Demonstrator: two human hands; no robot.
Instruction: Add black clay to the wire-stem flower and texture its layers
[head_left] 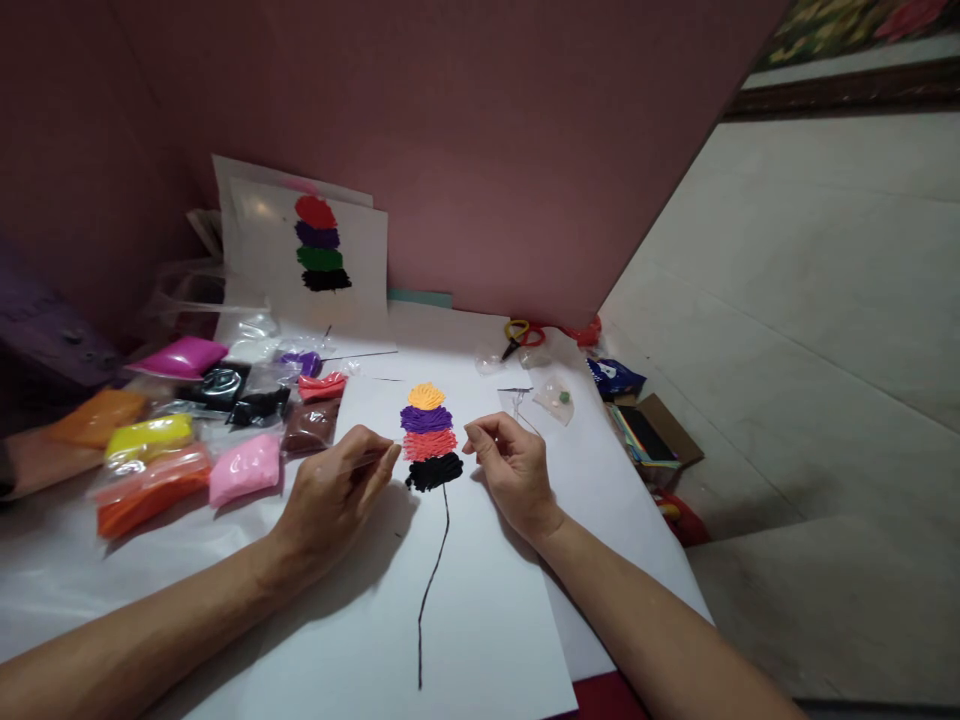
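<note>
— Where, the clay stack (430, 437)?
— Mid-sheet on white paper (480, 600), between both hands, long axis running away from body.
— Grips?
— Left hand (330, 500) pinching thin clear tool, tip nearest black layer. Right hand (510, 465) curled, fingertips pinched; contents unclear.

A white sheet of paper (480, 600) lies flat on the tabletop, its long side running away from the person. On its upper half sits a stack of four flattened clay blobs (429, 436), touching one another: orange on top, then purple, then red, then black at the bottom. All four have a rough, ridged surface. A thin black line (433, 585) runs down from the black blob, curving slightly, and ends close to the near edge of the sheet.
</note>
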